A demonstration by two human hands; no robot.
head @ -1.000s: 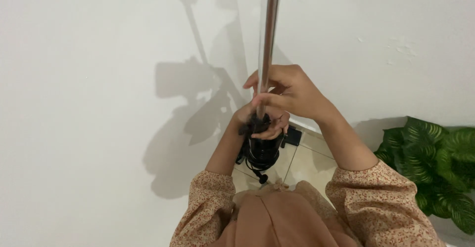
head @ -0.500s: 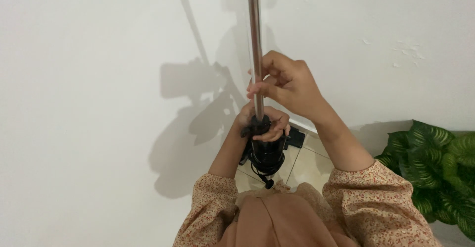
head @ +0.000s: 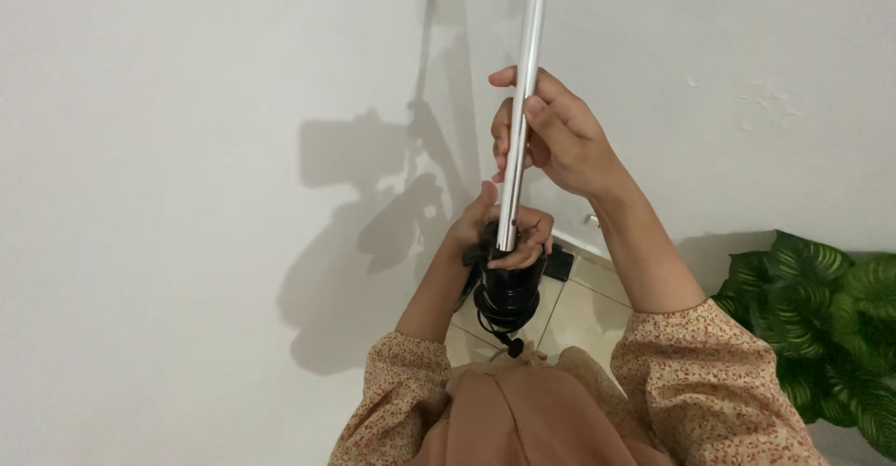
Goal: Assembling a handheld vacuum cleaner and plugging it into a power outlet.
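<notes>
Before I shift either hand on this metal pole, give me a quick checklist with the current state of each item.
1. Right hand wrapped around the metal pole: ok, fingers curl round it.
2. Left hand on the black grip where the pole enters it: ok, fingers close over the top.
3. Pole seated straight in the grip: cannot tell, the left hand covers the joint.
4. Black cord below the grip hanging free: ok, it dangles, not caught on the sleeves.
5. Pole apart from the white wall: cannot tell from this view.
6. Green plant away from the pole: ok, it sits off to the right.
</notes>
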